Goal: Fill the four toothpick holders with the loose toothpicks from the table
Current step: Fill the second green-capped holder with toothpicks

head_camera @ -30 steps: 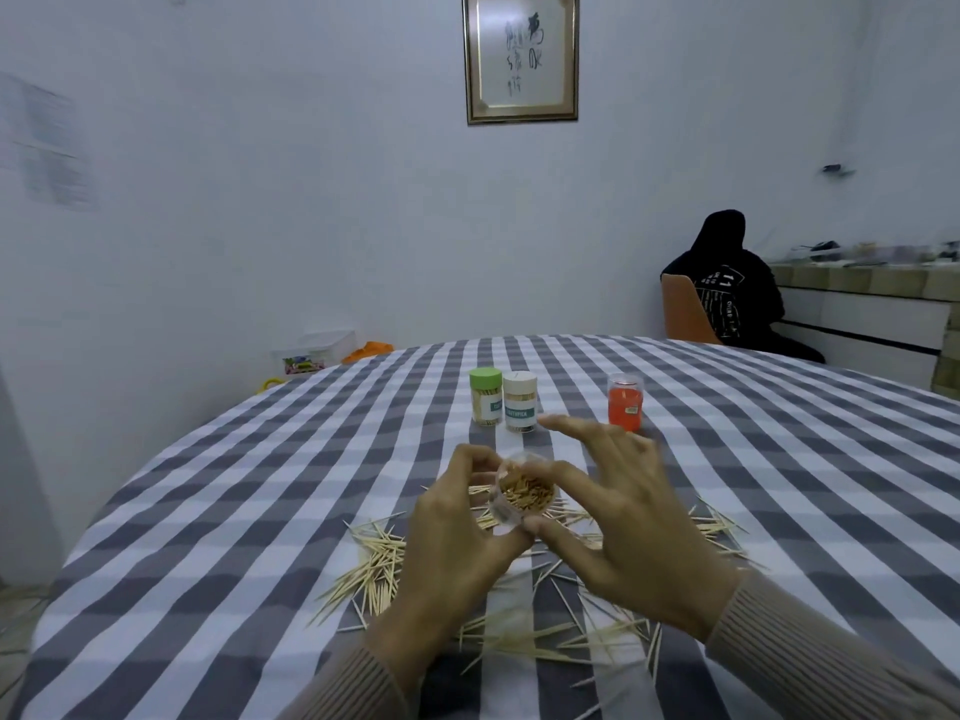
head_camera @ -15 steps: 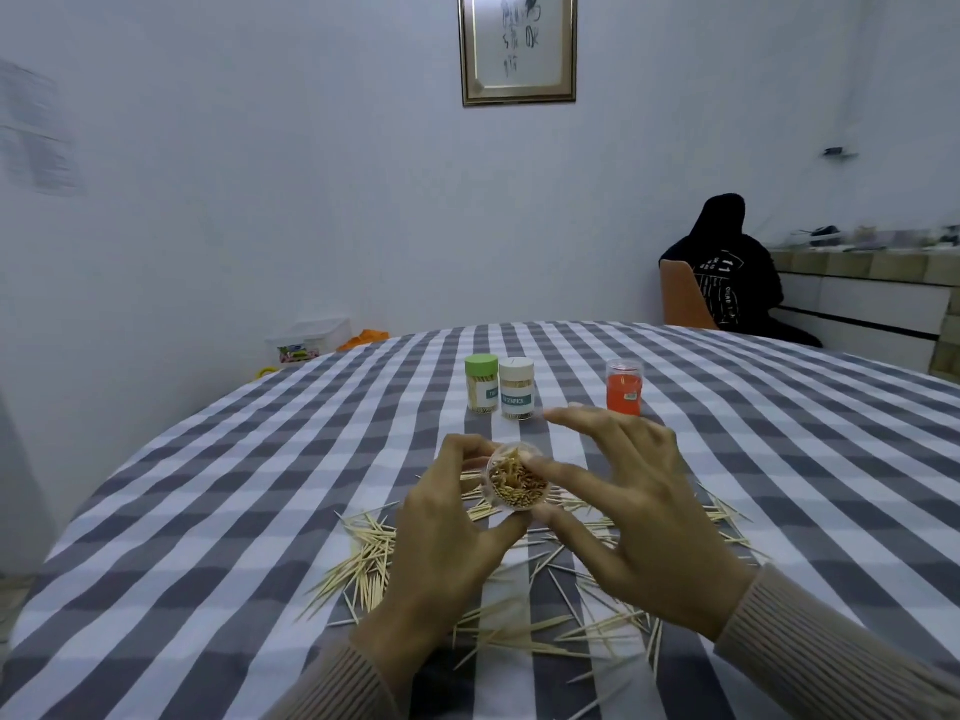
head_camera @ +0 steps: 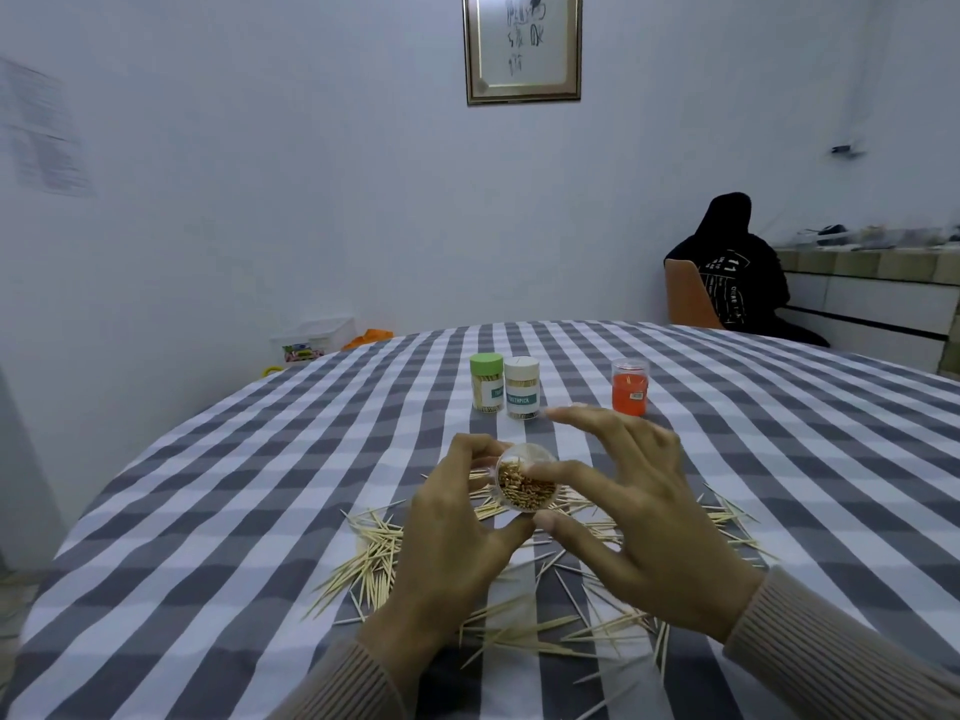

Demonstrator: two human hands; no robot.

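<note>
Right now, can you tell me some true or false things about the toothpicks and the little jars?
1. Both hands hold a clear toothpick holder packed with toothpicks. True: the left hand and right hand both grip it.
2. The green-lidded holder lies on its side. False: it stands upright beside the white-lidded holder.
3. Loose toothpicks lie scattered on the checked tablecloth. True.
4. The orange holder stands left of the green one. False: it stands to the right, apart from the pair.
</note>
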